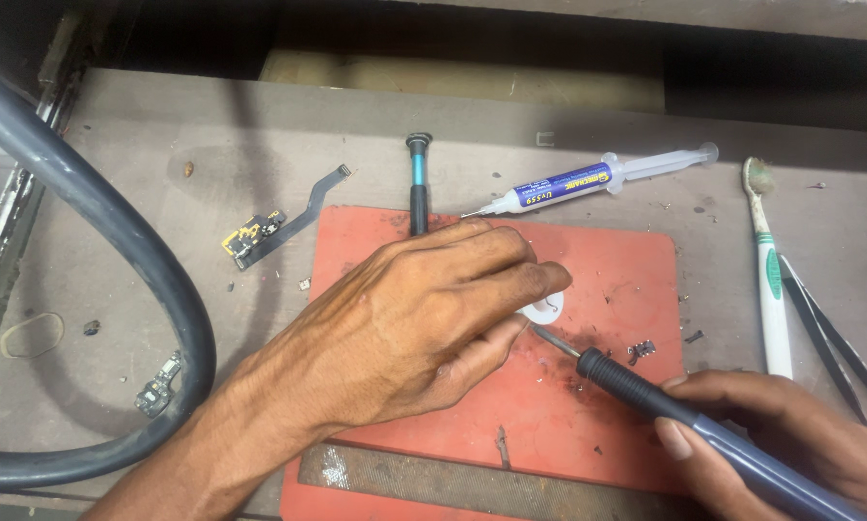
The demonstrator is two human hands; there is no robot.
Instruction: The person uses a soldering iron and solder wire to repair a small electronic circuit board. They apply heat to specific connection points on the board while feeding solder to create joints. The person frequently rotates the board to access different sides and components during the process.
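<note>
The left hand [414, 328] lies flat over a small white part [547, 307] near the middle of the red mat [626, 260], its fingers [510, 280] curled down and pressing the part in place; most of the part is hidden under them, so what it is cannot be told for sure. It looks light, thin and fragile, best pinned at its edges rather than pinched. The right hand [790, 434] is closed in a pen grip round the soldering iron [703, 425], held by its dark handle well back from the metal tip [554, 340], which sits just beside the white part. The iron looks stiff and light.

The mat is scarred and flecked with debris, and probably gives some grip. It lies on a worn grey table [163, 125]. Around it are a syringe [588, 178], a screwdriver [419, 183], a toothbrush [766, 280], tweezers [829, 338], a flex cable [279, 227] and a thick grey hose [115, 232]. The light is dim.
</note>
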